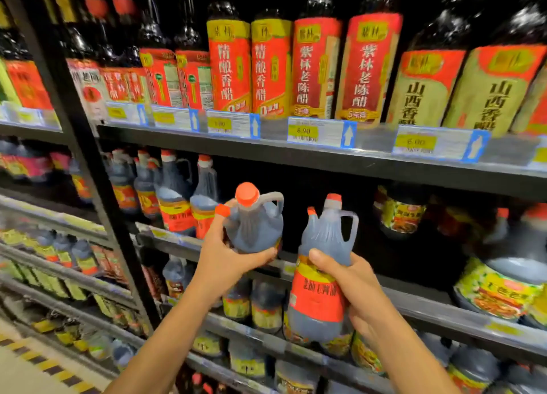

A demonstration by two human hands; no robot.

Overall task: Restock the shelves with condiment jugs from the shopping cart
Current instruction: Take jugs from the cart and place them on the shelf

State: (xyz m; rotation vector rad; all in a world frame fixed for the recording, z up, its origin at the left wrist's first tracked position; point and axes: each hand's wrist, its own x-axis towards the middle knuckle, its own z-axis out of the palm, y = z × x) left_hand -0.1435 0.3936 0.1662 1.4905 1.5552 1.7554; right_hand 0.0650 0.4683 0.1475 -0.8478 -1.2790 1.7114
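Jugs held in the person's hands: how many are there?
2. The tilted jug is in the left hand; the red-labelled jug is in the right hand. No hidden third shows.

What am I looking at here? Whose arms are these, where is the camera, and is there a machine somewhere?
There is no machine here. A person wears a wide-angle camera on their head, so this one picture looks forward and down, and you see their own two bare arms reaching out in a shop aisle.

The left hand grips a dark jug with an orange cap, tilted toward the camera. The right hand grips a second dark jug with a red label, held upright. Both jugs are held in the air in front of a shelf, where a dark gap shows behind them.

Similar jugs stand further left on that shelf. The shelf above carries tall bottles with red and yellow labels, and price tags run along its edge.
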